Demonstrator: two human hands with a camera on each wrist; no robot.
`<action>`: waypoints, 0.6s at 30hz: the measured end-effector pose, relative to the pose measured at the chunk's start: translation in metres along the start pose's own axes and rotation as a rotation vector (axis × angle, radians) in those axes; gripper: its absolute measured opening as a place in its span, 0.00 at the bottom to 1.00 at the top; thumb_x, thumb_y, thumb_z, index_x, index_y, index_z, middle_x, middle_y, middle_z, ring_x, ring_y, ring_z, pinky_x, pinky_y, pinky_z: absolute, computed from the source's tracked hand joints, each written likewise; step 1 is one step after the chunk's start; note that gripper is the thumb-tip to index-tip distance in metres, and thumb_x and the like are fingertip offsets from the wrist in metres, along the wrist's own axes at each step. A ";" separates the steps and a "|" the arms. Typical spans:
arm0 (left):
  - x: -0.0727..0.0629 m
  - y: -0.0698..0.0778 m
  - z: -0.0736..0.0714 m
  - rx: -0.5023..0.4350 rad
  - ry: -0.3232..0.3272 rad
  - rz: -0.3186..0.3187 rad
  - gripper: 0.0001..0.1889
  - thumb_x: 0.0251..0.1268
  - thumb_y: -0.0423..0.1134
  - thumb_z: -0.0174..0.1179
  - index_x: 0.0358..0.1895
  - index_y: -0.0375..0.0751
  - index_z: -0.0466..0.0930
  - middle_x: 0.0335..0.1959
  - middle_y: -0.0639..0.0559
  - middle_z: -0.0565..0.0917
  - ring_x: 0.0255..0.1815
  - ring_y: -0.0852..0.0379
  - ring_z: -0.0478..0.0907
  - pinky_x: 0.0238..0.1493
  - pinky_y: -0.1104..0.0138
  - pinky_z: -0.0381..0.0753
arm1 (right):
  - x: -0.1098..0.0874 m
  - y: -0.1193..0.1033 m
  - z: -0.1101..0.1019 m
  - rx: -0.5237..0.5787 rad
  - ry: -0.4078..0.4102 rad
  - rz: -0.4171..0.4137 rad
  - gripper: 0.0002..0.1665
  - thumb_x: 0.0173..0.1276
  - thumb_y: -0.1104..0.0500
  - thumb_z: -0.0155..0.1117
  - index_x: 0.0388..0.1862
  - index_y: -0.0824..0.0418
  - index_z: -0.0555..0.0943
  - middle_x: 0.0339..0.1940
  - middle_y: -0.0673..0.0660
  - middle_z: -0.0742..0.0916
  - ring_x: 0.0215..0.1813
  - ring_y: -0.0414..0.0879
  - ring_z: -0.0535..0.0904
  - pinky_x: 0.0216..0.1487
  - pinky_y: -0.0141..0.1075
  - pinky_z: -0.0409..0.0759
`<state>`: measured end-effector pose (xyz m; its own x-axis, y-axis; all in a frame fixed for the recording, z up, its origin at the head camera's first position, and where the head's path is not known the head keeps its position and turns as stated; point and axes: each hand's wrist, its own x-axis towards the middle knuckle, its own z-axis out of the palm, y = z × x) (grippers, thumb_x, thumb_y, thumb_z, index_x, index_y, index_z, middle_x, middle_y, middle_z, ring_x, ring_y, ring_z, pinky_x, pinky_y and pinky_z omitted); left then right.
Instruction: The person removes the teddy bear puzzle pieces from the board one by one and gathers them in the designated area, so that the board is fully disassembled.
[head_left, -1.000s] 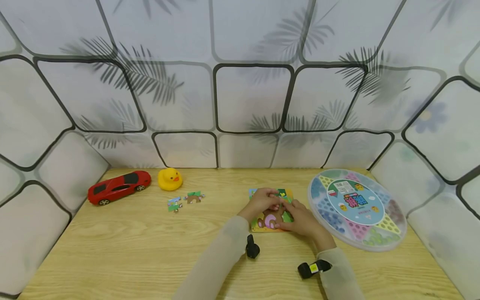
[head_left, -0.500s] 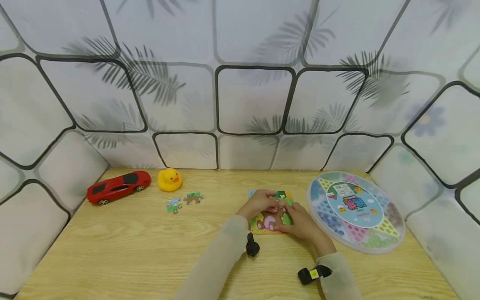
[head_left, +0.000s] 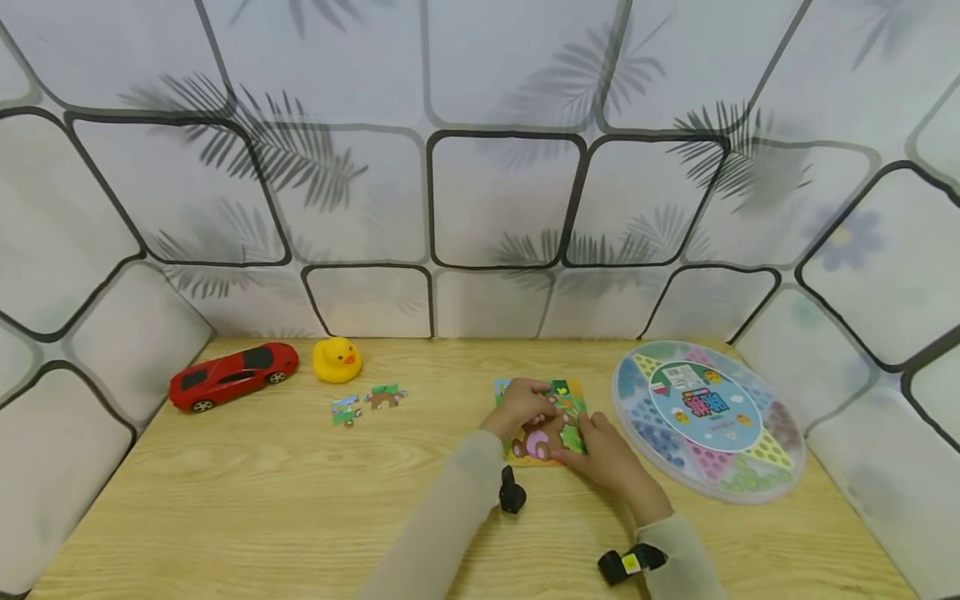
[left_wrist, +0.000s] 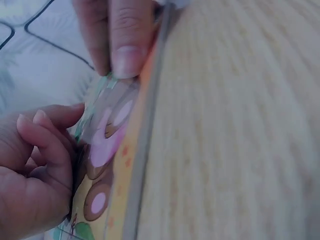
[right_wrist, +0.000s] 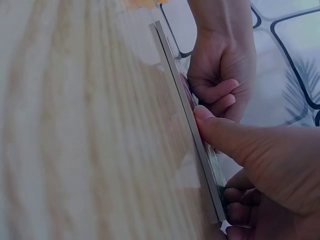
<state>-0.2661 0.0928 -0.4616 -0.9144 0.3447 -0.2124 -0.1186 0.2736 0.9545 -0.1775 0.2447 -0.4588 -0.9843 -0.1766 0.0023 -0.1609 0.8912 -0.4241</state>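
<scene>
While the puzzle (head_left: 537, 443) lies beneath both hands' fingers, the right hand (head_left: 613, 457) holds its near right corner, thumb on the near edge, presumably to steady it. Left hand (head_left: 525, 406): fingers curled low over the picture, apparently pressing; cannot tell whether they pinch anything. Left of these fingers, open tabletop (head_left: 285, 500) reaches to a blue-and-green piece (head_left: 346, 414) and a brown-and-green piece (head_left: 386, 389). Right of the right fingers, the round game board (head_left: 708, 408) limits room.

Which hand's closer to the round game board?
Right. The right hand, at the puzzle's lower right, is just left of the round game board; the left hand, over the puzzle, is farther left.
</scene>
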 end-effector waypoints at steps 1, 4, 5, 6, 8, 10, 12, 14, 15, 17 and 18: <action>0.000 0.001 -0.001 -0.017 0.001 -0.013 0.26 0.51 0.28 0.66 0.58 0.35 0.77 0.13 0.57 0.73 0.11 0.67 0.63 0.13 0.78 0.64 | 0.001 0.000 0.000 -0.001 0.001 -0.001 0.53 0.60 0.41 0.67 0.65 0.81 0.61 0.38 0.60 0.72 0.35 0.47 0.68 0.38 0.43 0.72; 0.000 0.003 -0.003 -0.053 -0.006 -0.047 0.25 0.51 0.26 0.65 0.57 0.37 0.78 0.12 0.57 0.72 0.11 0.67 0.62 0.14 0.78 0.64 | 0.002 0.000 0.000 -0.007 0.006 -0.004 0.52 0.59 0.43 0.68 0.65 0.81 0.61 0.37 0.59 0.72 0.35 0.47 0.68 0.37 0.42 0.72; 0.000 0.003 -0.003 -0.056 -0.006 -0.055 0.25 0.51 0.26 0.65 0.57 0.37 0.78 0.12 0.58 0.72 0.11 0.67 0.63 0.14 0.78 0.64 | 0.002 0.001 0.001 -0.008 0.007 -0.005 0.52 0.59 0.43 0.68 0.65 0.81 0.61 0.36 0.59 0.71 0.34 0.47 0.67 0.37 0.42 0.72; 0.000 0.003 -0.003 -0.065 -0.003 -0.063 0.25 0.50 0.27 0.65 0.57 0.37 0.78 0.12 0.58 0.72 0.11 0.67 0.62 0.14 0.78 0.64 | 0.001 0.001 0.001 -0.005 0.010 -0.009 0.52 0.59 0.43 0.68 0.65 0.81 0.61 0.36 0.59 0.71 0.34 0.47 0.67 0.36 0.42 0.71; 0.000 0.003 -0.002 -0.084 0.009 -0.076 0.25 0.50 0.26 0.66 0.56 0.38 0.79 0.11 0.57 0.71 0.10 0.68 0.63 0.14 0.79 0.64 | 0.001 0.001 0.002 -0.004 0.017 -0.019 0.50 0.59 0.44 0.69 0.64 0.80 0.64 0.35 0.58 0.71 0.33 0.46 0.67 0.35 0.41 0.70; -0.001 0.003 -0.002 -0.095 0.018 -0.082 0.24 0.51 0.27 0.66 0.56 0.38 0.79 0.11 0.57 0.72 0.10 0.68 0.63 0.14 0.79 0.64 | 0.001 0.002 0.003 -0.008 0.024 -0.035 0.48 0.59 0.44 0.69 0.63 0.79 0.66 0.34 0.58 0.70 0.32 0.46 0.66 0.34 0.40 0.70; -0.001 0.002 -0.002 -0.106 0.022 -0.082 0.24 0.52 0.27 0.66 0.56 0.38 0.79 0.12 0.57 0.72 0.11 0.68 0.63 0.14 0.79 0.64 | 0.001 0.001 0.003 -0.010 0.024 -0.047 0.47 0.58 0.44 0.69 0.63 0.77 0.67 0.33 0.57 0.69 0.32 0.46 0.66 0.34 0.40 0.69; -0.001 0.002 -0.003 -0.117 0.019 -0.078 0.23 0.53 0.27 0.66 0.56 0.37 0.79 0.12 0.56 0.72 0.11 0.68 0.64 0.15 0.79 0.65 | 0.001 0.002 0.002 -0.015 0.018 -0.046 0.48 0.58 0.44 0.69 0.65 0.76 0.66 0.32 0.56 0.68 0.31 0.45 0.65 0.33 0.38 0.68; -0.001 0.002 -0.003 -0.120 0.017 -0.074 0.23 0.53 0.28 0.66 0.56 0.37 0.79 0.12 0.56 0.72 0.12 0.68 0.64 0.15 0.79 0.65 | 0.002 0.002 0.002 -0.013 0.012 -0.044 0.49 0.58 0.43 0.69 0.66 0.76 0.65 0.31 0.56 0.67 0.30 0.45 0.64 0.32 0.37 0.67; 0.000 0.002 -0.004 -0.139 0.014 -0.066 0.23 0.55 0.28 0.66 0.56 0.38 0.79 0.12 0.56 0.72 0.12 0.67 0.64 0.16 0.78 0.66 | 0.002 0.002 0.001 -0.013 0.001 -0.040 0.50 0.59 0.43 0.68 0.67 0.75 0.63 0.31 0.55 0.66 0.29 0.45 0.63 0.31 0.36 0.64; 0.000 0.002 -0.004 -0.147 0.012 -0.060 0.22 0.56 0.29 0.65 0.57 0.38 0.78 0.12 0.56 0.72 0.13 0.67 0.64 0.17 0.78 0.66 | 0.002 0.002 0.000 -0.010 -0.003 -0.036 0.50 0.59 0.43 0.68 0.68 0.75 0.62 0.31 0.55 0.65 0.29 0.45 0.62 0.30 0.35 0.63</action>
<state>-0.2679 0.0895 -0.4587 -0.9084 0.3206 -0.2683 -0.2277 0.1588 0.9607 -0.1801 0.2456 -0.4597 -0.9776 -0.2101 0.0153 -0.1974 0.8883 -0.4146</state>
